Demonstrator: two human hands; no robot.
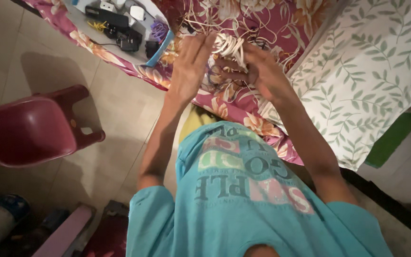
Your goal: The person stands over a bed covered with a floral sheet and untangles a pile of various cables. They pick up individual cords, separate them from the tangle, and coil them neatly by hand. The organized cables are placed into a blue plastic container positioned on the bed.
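Observation:
My left hand (190, 64) and my right hand (258, 71) are raised over the bed, both working a bundle of cream-white cord (229, 46). The right hand grips the wound coil of cord. The left hand's fingers are spread, with loose strands running across them. More loose cord (205, 19) lies tangled on the red floral bedsheet (281, 24) behind the hands.
A tray of black chargers, adapters and cables (120, 28) lies on the bed at upper left. A dark red plastic chair (34, 128) stands on the tiled floor at left. A leaf-patterned white sheet (372, 71) covers the bed at right.

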